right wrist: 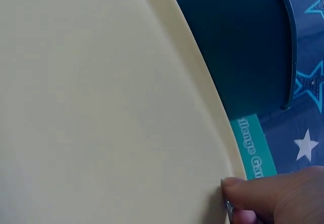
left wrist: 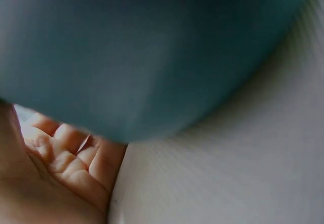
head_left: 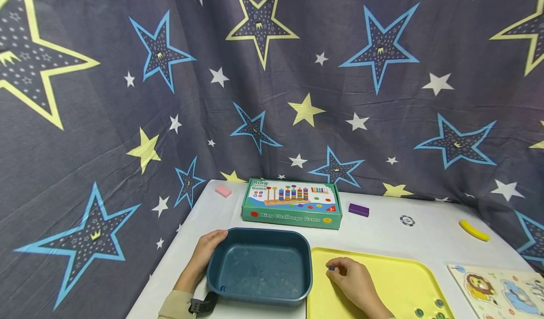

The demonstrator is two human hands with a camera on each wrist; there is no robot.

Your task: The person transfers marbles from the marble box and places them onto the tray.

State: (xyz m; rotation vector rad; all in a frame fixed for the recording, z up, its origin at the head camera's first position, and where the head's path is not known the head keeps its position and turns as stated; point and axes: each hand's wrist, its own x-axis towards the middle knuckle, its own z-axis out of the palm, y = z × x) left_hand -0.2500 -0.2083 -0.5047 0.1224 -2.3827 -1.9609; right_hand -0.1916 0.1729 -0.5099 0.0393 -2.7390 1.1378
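Note:
A dark teal plastic bin point(head_left: 259, 300) stands at the front, with one small shiny blue bead point(head_left: 223, 289) in its near left corner. My left hand point(head_left: 208, 250) holds the bin at its left side, fingers bent about the far left corner; the left wrist view shows the palm point(left wrist: 71, 173) close under the bin's wall point(left wrist: 126, 72). Over the left part of a yellow tray point(head_left: 399, 272), my right hand point(head_left: 352, 281) pinches a small dark blue bead point(head_left: 332, 268) between thumb and fingers. In the right wrist view that bead point(right wrist: 228, 206) shows edge-on, mostly covered by the fingers.
Several greenish glass beads point(head_left: 439, 303) lie at the tray's near right. Behind the bin sits a green Ring Challenge Game box point(head_left: 293, 219). Around it are a pink block point(head_left: 223, 191), a purple block point(head_left: 359, 210), a poker chip point(head_left: 407, 221), a yellow curved piece point(head_left: 474, 230) and an animal board point(head_left: 497, 290).

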